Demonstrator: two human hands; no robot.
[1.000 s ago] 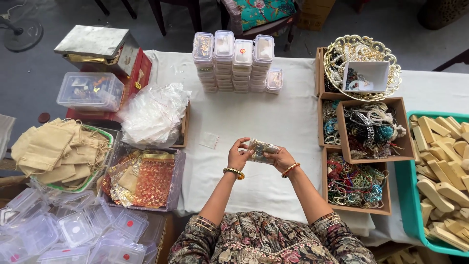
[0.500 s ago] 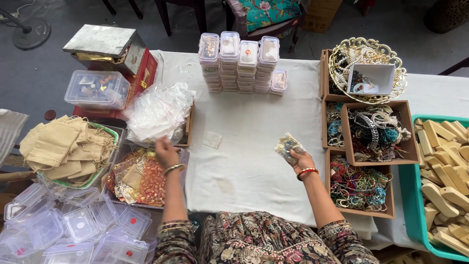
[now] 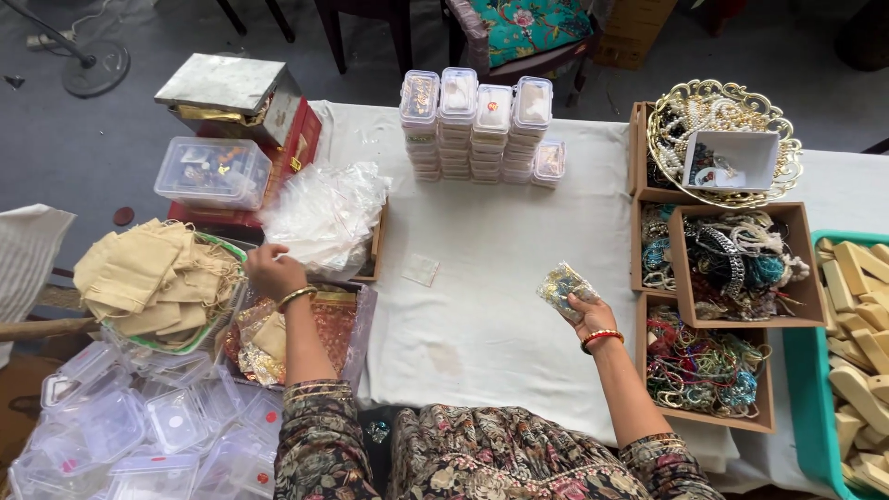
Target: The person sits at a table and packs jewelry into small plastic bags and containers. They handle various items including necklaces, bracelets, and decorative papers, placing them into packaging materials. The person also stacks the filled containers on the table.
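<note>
My right hand (image 3: 585,313) holds up a small clear packet of jewellery (image 3: 564,288) above the white tablecloth (image 3: 482,278), just left of the cardboard boxes of bangles. My left hand (image 3: 272,271) has reached far left, over the edge of a green basket of beige cloth pouches (image 3: 148,278), beside a pile of clear plastic bags (image 3: 324,215). Its fingers are curled near the pouches; whether they grip one is not visible. A clear tub of orange and gold pouches (image 3: 306,333) lies just under my left forearm.
Stacks of small clear lidded boxes (image 3: 477,125) stand at the table's far side. Cardboard boxes of bangles and beads (image 3: 732,268) and a gold wire basket (image 3: 722,139) sit right. A teal tray of wooden blocks (image 3: 861,324) is at far right. Empty clear boxes (image 3: 120,435) pile at lower left.
My hands were together at the table's middle on the packet. The left hand let go and swung left to the pouch basket; the right hand carried the packet to the right.
</note>
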